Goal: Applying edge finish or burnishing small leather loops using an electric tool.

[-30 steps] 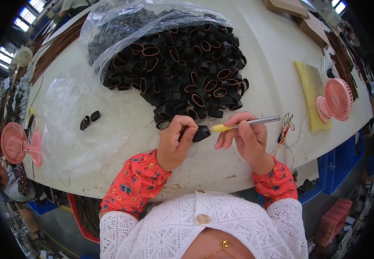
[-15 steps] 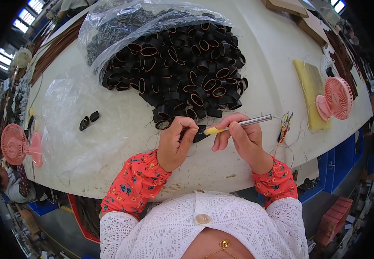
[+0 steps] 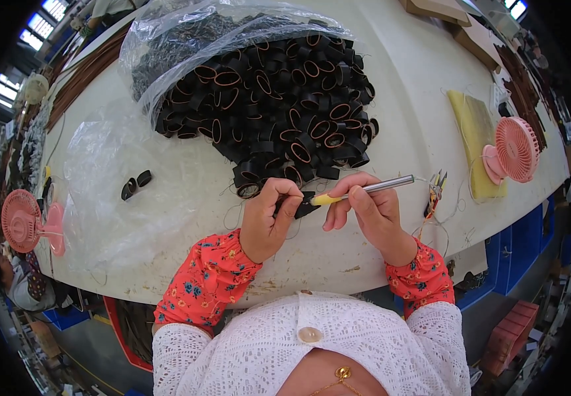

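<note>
- While the left hand (image 3: 267, 216) pinches one black loop (image 3: 306, 208) just nearer than the heap (image 3: 279, 125), the right hand (image 3: 372, 211) pinches a pen-like tool (image 3: 391, 183), its yellow end at the loop; this piece seems mid-work.
- Left of the heap: two loose loops (image 3: 129, 189), perhaps finished.
- The heap itself, partly under clear plastic (image 3: 166, 46): done or waiting, I cannot tell.

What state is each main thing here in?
Left hand: pinching black loop
Right hand: gripping pen-shaped tool
Pile of black loops: loose, heaped
Clear plastic sheeting: crumpled, partly covering the pile
Pliers: lying, jaws apart
Left pink fan: running or not, unclear
Right pink fan: likewise unclear
</note>
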Demonstrator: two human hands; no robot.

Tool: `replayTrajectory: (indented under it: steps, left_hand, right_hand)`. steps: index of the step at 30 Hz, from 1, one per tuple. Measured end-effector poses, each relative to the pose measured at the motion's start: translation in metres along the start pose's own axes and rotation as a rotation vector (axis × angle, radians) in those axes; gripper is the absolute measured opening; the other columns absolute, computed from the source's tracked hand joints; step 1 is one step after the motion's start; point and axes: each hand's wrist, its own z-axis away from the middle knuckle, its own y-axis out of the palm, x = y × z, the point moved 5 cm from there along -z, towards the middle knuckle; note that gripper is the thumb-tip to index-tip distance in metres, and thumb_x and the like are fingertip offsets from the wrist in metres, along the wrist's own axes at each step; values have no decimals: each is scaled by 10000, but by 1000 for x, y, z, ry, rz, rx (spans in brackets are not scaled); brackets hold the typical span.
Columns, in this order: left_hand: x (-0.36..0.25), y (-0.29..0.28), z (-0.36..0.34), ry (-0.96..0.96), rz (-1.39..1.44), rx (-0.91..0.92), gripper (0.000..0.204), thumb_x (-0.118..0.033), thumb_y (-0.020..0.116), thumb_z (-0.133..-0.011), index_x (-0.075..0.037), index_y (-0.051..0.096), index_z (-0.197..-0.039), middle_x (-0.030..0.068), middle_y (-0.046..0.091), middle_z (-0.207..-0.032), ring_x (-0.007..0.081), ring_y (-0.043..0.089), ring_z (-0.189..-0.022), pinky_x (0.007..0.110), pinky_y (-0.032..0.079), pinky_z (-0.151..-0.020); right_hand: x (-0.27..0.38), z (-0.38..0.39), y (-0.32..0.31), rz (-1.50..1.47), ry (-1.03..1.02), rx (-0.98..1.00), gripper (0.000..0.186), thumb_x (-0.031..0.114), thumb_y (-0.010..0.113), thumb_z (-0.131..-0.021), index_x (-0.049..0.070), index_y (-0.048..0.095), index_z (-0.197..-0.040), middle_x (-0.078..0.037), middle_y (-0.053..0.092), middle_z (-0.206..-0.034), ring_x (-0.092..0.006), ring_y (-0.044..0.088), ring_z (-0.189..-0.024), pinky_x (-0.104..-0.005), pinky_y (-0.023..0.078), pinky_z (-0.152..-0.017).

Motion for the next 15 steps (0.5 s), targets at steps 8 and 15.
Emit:
replayTrajectory:
  steps: [8, 15]
  left_hand:
    - [1, -2, -1, 5, 14, -82, 76, -68, 538, -923, -25, 512, -981, 21, 516, -705, 84, 469, -601, 219, 405, -562]
    - [0, -2, -2, -26, 48, -85, 84, -51, 544, -918, -12, 512, -986, 22, 544, -765, 74, 507, -654, 209, 426, -600]
  right_hand:
    - [3, -2, -2, -10, -110, -2, 266, 203, 430, -991, -28, 535, -1071, -68, 604, -814, -140, 620, -708, -284, 516, -640]
    - [9, -12, 7, 757, -219, -31, 186, 38, 602, -865, 48, 587, -1050, -66, 609, -863, -158, 603, -749, -255, 478, -654]
